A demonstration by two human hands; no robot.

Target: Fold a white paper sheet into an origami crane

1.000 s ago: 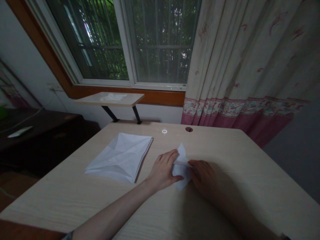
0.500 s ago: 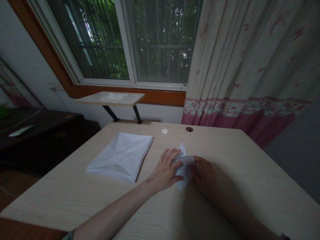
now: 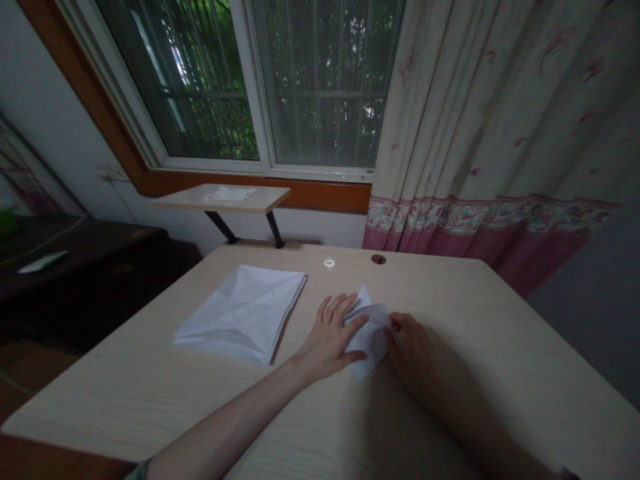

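Observation:
A small folded white paper (image 3: 369,337) lies on the table between my hands, its points facing toward and away from me. My left hand (image 3: 333,337) rests on its left side with fingers spread, pressing it down. At its right edge, my right hand (image 3: 407,340) pinches a raised flap between thumb and forefinger. To the left of my hands lies a stack of creased white paper sheets (image 3: 245,310), apart from both hands.
The pale wooden table (image 3: 480,313) has a cable hole (image 3: 379,259) near its back edge. A small raised shelf (image 3: 265,199) at the back left bears crumpled white paper (image 3: 229,193). A floral curtain (image 3: 450,167) hangs behind, beside the window.
The paper's upper flap has shifted slightly under my fingers. My right hand has moved a little to the right along the edge; my left hand stays on the paper, its fingers slightly moved.

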